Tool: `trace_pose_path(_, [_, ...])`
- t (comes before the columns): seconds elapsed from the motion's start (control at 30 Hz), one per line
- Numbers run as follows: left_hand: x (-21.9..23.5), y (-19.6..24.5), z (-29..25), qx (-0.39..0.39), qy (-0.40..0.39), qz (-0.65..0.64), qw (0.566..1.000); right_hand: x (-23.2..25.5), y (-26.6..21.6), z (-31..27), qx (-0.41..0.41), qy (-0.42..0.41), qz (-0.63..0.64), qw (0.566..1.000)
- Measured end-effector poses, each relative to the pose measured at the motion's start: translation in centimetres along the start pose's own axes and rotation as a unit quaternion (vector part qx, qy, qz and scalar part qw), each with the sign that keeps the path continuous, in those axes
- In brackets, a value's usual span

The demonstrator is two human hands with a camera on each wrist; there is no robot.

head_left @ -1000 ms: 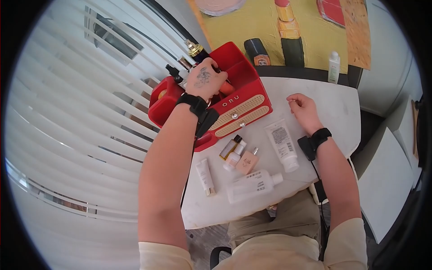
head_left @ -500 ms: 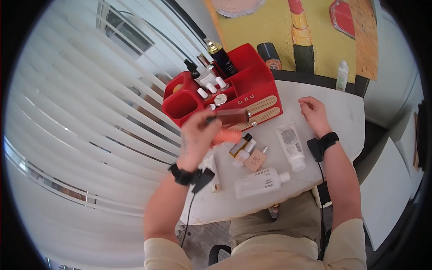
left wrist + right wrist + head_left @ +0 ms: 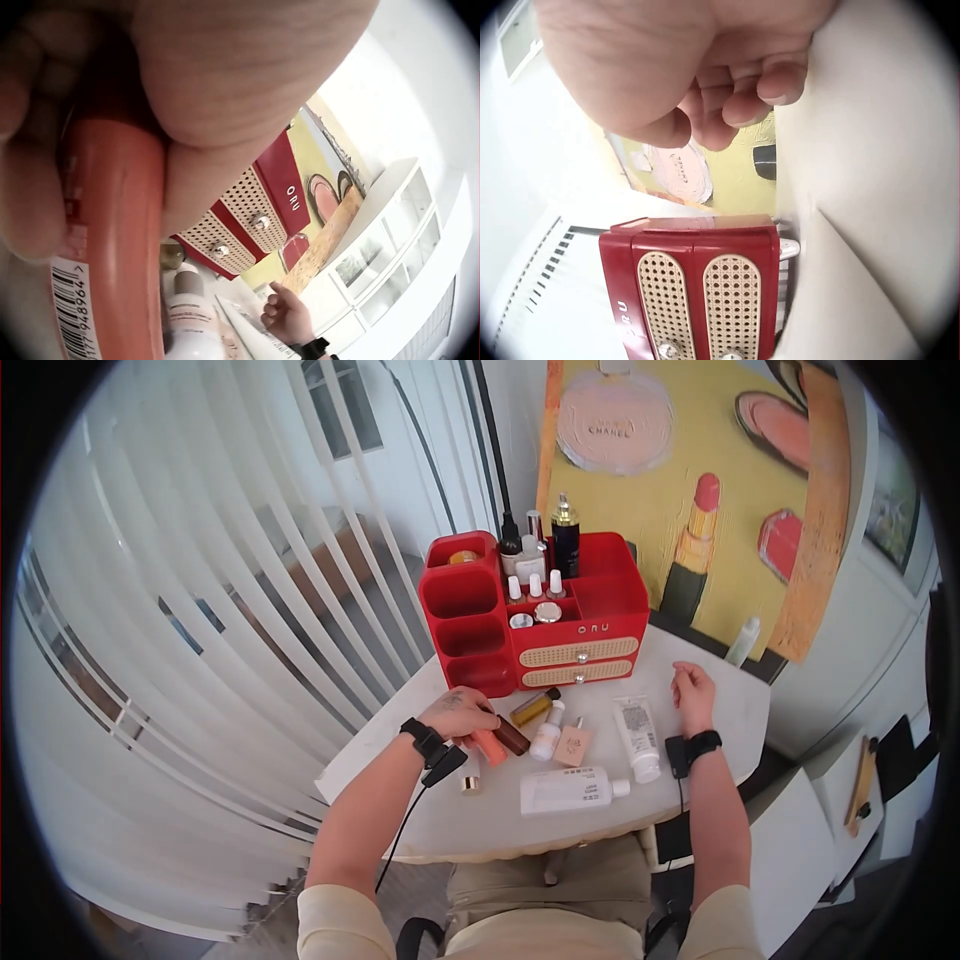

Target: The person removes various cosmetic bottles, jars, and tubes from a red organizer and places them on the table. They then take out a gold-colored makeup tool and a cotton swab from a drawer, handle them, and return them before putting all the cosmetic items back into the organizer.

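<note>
My left hand [image 3: 458,715] is low over the left part of the table, gripping a coral-colored bottle [image 3: 116,225] with a barcode on its side. A slim dark brown container [image 3: 512,735] lies right at its fingertips, beside the coral one. Close by are a yellow bottle with a black cap [image 3: 535,707], a small white bottle [image 3: 546,740] and a pink square bottle [image 3: 573,745]. My right hand [image 3: 693,695] rests on the table at the right, fingers loosely curled and holding nothing, near a white squeeze tube [image 3: 637,735].
A red organizer [image 3: 470,595] with woven drawer fronts stands at the back, holding several bottles and jars. In front lies a large clear bottle [image 3: 570,790]. A small tube [image 3: 470,775] is partly under the left hand. Slatted blinds [image 3: 200,660] border the left side.
My left hand has lifted the coral bottle and the dark brown container out of the organizer and brought them down to the table. The head view has tilted up; the right hand stays at the right.
</note>
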State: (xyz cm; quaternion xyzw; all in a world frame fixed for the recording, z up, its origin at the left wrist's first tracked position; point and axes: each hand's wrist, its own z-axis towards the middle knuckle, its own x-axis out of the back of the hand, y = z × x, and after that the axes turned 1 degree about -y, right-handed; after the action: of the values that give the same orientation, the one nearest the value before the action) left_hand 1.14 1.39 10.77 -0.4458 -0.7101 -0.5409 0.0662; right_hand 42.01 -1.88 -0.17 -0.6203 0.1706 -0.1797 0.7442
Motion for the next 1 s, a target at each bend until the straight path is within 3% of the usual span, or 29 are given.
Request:
trace_pose_path(0.07, [-0.1,-0.5,0.6,-0.002,-0.006,-0.008,1.0,-0.5,-0.8,-0.3,0.009,0.03,-0.016,0.999])
trace_pose_path(0.23, [-1.6,-1.2,0.7,0.009,0.026,-0.024,0.999,-4.1,-6.6,-1.4,0.12,-0.004,-0.125,0.985])
trace_pose_path(0.27, [-2.2,-1.7,0.6,-0.027,0.068,-0.024,0.997,-5.3,-8.0,-1.7,0.122,-0.004,-0.129,0.984])
trace_pose_path(0.33, [-3.1,-3.0,0.6,-0.062,0.109,-0.025,0.992,-8.0,-10.3,-2.1,0.218,-0.044,-0.148,0.964])
trace_pose_path(0.4, [-3.7,-4.7,1.4,-0.192,0.187,0.075,0.96,-10.7,-12.8,-2.4,0.24,-0.054,-0.215,0.945])
trace_pose_path(0.53, [-3.5,-2.9,-1.3,-0.183,0.195,0.086,0.96,-15.4,-16.0,-2.0,0.289,-0.078,-0.377,0.877])
trace_pose_path(0.6, [-2.9,-1.2,-2.4,-0.259,0.287,0.135,0.912,-17.4,-16.9,-1.7,0.281,-0.078,-0.424,0.858])
trace_pose_path(0.67, [-1.6,0.6,-2.8,-0.303,0.322,0.13,0.887,-18.8,-17.3,-1.4,0.271,-0.08,-0.469,0.837])
trace_pose_path(0.7, [-0.7,1.7,-2.7,-0.347,0.354,0.124,0.859,-19.3,-17.4,-1.2,0.24,-0.099,-0.498,0.828])
trace_pose_path(0.73, [0.2,3.0,-2.5,-0.348,0.356,0.124,0.859,-19.7,-17.6,-1.0,0.208,-0.118,-0.525,0.816])
trace_pose_path(0.8, [2.0,5.7,-1.7,-0.38,0.393,0.167,0.82,-20.1,-18.3,-0.9,0.185,-0.137,-0.516,0.825])
trace_pose_path(0.93, [4.4,8.7,3.6,-0.388,0.423,0.278,0.77,-20.3,-17.7,0.1,0.148,-0.152,-0.499,0.84])
trace_pose_path(1.0, [4.9,10.2,4.9,-0.332,0.411,0.323,0.786,-20.0,-17.7,0.3,0.15,-0.143,-0.496,0.843])
